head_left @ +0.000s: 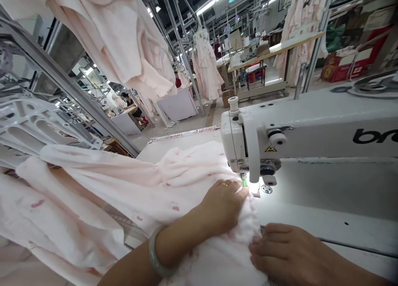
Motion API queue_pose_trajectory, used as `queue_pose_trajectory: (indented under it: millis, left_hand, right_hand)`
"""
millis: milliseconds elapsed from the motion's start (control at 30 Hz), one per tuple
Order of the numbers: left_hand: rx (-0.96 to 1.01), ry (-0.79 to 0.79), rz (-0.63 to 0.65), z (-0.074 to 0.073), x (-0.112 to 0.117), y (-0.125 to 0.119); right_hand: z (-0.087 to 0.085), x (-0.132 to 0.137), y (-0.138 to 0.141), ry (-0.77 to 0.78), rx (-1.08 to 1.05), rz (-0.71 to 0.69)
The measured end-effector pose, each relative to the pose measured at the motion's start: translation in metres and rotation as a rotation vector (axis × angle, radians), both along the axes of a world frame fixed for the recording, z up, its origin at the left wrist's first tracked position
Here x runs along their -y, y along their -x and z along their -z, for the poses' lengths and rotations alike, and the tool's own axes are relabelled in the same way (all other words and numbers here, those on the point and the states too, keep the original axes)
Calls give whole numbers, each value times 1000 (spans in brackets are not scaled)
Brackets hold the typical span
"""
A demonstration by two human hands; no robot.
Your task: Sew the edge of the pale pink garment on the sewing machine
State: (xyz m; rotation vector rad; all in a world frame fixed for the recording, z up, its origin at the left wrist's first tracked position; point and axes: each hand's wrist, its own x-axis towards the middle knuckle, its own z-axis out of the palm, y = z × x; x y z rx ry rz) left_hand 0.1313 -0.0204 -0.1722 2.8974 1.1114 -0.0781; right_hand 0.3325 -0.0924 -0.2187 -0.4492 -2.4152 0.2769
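My left hand [222, 205] lies flat on the pale pink, red-flecked cotton fabric [130, 186], fingers pressed together and pushing the cloth toward the needle area of the white industrial sewing machine [311, 132]. My right hand [286, 253] rests at the fabric's near edge, fingers close together, tips touching the cloth. The fabric is bunched over the white surface [311, 219], trailing off to my left. A pale green bangle [155, 255] sits on my left wrist. More pink garments [205, 66] hang from racks beyond.
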Motion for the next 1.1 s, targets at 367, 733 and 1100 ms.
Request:
queue_pose_trajectory:
  millis: [367,733,1100]
  left_hand:
    - [97,-26,89,17,11,6]
    - [84,-72,105,8,19,15]
    - [113,87,82,-1,-6,9]
  right_hand:
    - [1,-7,-3,-16,46,79]
    - [0,-25,-7,37,44,120]
    - [0,-47,-13,54,42,163]
